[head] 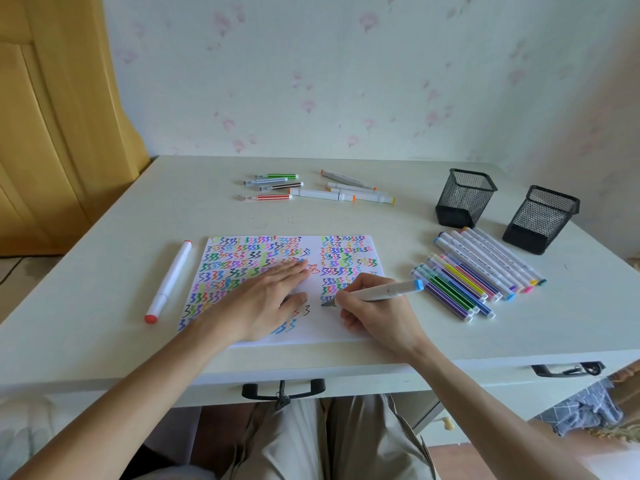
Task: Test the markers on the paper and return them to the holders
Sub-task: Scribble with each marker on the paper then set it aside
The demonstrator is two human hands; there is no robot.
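Note:
A white sheet of paper covered in coloured zigzag marks lies at the table's front middle. My left hand lies flat on it with straight fingers. My right hand grips a white marker with a blue end cap, its tip touching the paper. Two black mesh holders stand at the back right, with no markers showing in them. A row of markers lies beside them. A red-capped white marker lies left of the paper.
More markers lie at the back of the table: thin coloured ones and thick white ones. The table's front edge has a drawer handle. A wooden door is at the left.

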